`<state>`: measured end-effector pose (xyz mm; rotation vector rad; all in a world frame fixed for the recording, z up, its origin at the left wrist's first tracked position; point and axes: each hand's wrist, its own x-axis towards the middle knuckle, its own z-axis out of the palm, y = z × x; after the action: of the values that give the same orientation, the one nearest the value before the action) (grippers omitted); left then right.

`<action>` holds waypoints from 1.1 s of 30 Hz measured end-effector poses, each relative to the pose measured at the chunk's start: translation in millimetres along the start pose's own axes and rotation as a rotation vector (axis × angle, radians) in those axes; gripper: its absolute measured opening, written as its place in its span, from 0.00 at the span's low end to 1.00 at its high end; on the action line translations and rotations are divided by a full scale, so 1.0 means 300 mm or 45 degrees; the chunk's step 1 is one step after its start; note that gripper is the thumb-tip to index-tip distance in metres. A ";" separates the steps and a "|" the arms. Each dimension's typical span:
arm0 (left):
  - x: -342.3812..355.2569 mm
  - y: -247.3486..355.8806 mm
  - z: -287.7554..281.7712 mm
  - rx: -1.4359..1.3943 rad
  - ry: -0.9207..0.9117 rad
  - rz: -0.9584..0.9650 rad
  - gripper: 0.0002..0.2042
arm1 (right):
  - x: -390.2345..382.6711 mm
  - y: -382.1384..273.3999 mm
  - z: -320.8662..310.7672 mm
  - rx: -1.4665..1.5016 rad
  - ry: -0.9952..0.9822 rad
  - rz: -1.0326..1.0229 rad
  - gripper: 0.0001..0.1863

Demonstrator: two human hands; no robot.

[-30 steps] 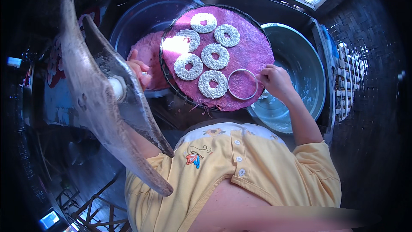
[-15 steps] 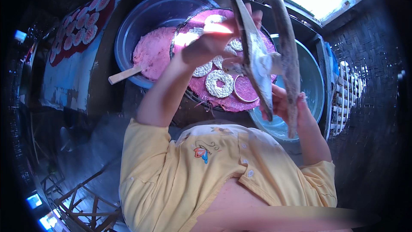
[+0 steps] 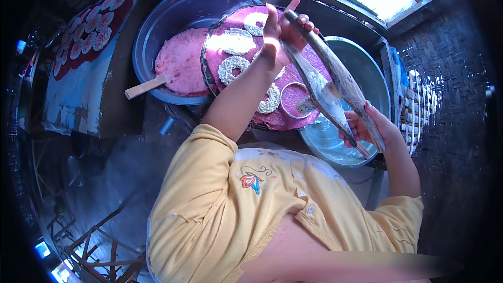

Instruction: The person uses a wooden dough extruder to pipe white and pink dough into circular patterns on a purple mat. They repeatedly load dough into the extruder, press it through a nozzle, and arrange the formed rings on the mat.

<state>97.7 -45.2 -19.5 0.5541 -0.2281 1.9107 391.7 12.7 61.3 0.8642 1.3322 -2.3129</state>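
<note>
I hold a wooden hand press [image 3: 335,78], two long worn bars lying side by side with a short cylinder joining them. My left hand [image 3: 288,32] is at its far end, some fingers curled round a bar and the thumb and a finger sticking up. Around the near ends of the bars my right hand [image 3: 378,127] is closed. Beneath the press lies a round tray with a pink surface [image 3: 246,23], bearing several white lacy rings [image 3: 232,69] made of thin strands. A thin round hoop [image 3: 283,99] sits on that surface, partly behind the cylinder.
At the left of the tray stands a blue basin [image 3: 144,47] with pink dough [image 3: 181,63] and a flat wooden stick [image 3: 145,87]. A pale green basin [image 3: 385,89] holding liquid is on the right. Farther left, pink-white rings [image 3: 94,23] lie on a red sheet.
The press has tilted, its far end swinging toward the left hand and its near end shifting right. My left hand has moved to the far end of the bars.
</note>
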 end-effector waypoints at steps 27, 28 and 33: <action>-0.071 0.005 -0.021 0.088 0.462 -0.006 0.26 | 0.026 -0.024 0.019 -0.409 0.277 -0.041 0.25; -0.087 0.014 -0.020 0.104 0.474 0.000 0.26 | 0.033 -0.013 0.026 -0.372 0.261 -0.034 0.25; -0.092 0.120 -0.003 0.174 0.368 0.030 0.29 | 0.122 0.007 0.081 -0.406 0.224 -0.126 0.26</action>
<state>73.1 -81.9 -29.9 0.3595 0.0835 2.0119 356.9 -8.9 45.4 0.9281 1.7949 -2.0494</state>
